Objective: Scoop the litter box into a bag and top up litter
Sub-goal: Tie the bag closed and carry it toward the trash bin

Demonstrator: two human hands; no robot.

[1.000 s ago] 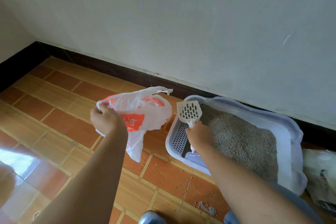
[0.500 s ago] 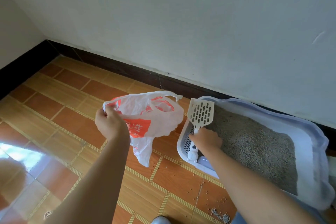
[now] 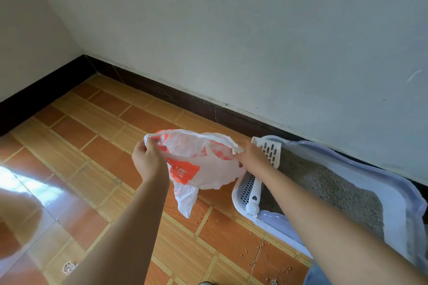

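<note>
A white plastic bag (image 3: 196, 169) with orange print hangs in the air over the tiled floor, its mouth stretched wide. My left hand (image 3: 148, 159) grips its left handle. My right hand (image 3: 252, 157) pinches its right edge. The white slotted scoop (image 3: 271, 151) lies in the left end of the litter box (image 3: 370, 169), partly under my right wrist, its handle end resting on the box's rim. Grey litter (image 3: 335, 192) fills the white-and-lilac box, which stands against the wall.
Loose litter grains (image 3: 261, 247) are scattered on the orange floor tiles in front of the box. A dark baseboard (image 3: 185, 99) runs along both walls into the corner at left. A small white tangle (image 3: 69, 267) lies on the floor near my left arm.
My right hand has let go of the scoop, which now rests in the box, and has taken the bag's right edge. The bag's mouth is now pulled wide between both hands.
</note>
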